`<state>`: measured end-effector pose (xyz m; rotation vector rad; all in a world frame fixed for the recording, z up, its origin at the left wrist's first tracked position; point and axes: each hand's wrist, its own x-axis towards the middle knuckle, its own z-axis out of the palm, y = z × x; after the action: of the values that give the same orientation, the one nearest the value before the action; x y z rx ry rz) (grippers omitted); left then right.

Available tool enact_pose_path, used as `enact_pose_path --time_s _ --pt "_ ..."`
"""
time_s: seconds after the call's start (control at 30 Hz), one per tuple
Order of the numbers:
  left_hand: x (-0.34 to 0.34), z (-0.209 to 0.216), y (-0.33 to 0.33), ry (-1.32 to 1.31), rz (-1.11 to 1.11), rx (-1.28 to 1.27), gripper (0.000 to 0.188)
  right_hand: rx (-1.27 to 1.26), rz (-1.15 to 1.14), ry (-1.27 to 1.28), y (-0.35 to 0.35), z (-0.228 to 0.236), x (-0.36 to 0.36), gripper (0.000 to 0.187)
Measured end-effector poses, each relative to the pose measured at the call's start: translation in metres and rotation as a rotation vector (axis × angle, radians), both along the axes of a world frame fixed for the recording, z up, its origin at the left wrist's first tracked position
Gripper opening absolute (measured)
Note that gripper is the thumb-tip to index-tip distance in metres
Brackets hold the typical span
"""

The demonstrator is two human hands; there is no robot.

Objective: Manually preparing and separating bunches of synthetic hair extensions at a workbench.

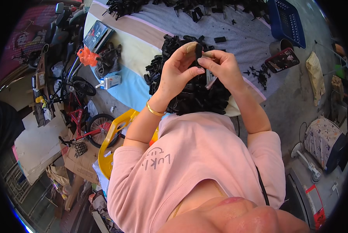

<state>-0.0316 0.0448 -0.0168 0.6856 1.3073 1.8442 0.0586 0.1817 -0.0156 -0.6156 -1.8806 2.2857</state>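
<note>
In front of my chest, both hands meet over a heap of small black plastic parts (pixel 197 97). My left hand (pixel 177 70) is closed, pinching a short black part (pixel 198 51) upright between thumb and fingers. My right hand (pixel 223 66) is closed too, its thumb and fingertips against the right side of that part. A slim, shiny silver tool (pixel 210 80) sticks out below my right fingers; its exact kind cannot be made out. Tan coverings show on some fingertips of both hands. One loose black part (pixel 220 39) lies on the checked cloth just beyond them.
A patterned cloth (pixel 154 27) carries more black parts (pixel 197 9) at the far edge. To the right are a phone (pixel 282 60), a metal cup (pixel 275 47) and a blue basket (pixel 284 23). Leftward lie a box (pixel 111 81), an orange bag (pixel 87 57) and a yellow chair (pixel 109 143).
</note>
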Motion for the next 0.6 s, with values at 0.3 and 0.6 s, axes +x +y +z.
enact_pose_path --time_s 0.3,0.6 --pt "-0.001 0.014 -0.013 -0.248 0.108 -0.141 0.05 0.201 0.046 0.085 -0.008 0.005 0.017 0.013" --pt "0.014 0.011 -0.012 0.131 0.146 -0.231 0.035 0.283 0.082 0.062 -0.011 0.007 0.017 0.014"
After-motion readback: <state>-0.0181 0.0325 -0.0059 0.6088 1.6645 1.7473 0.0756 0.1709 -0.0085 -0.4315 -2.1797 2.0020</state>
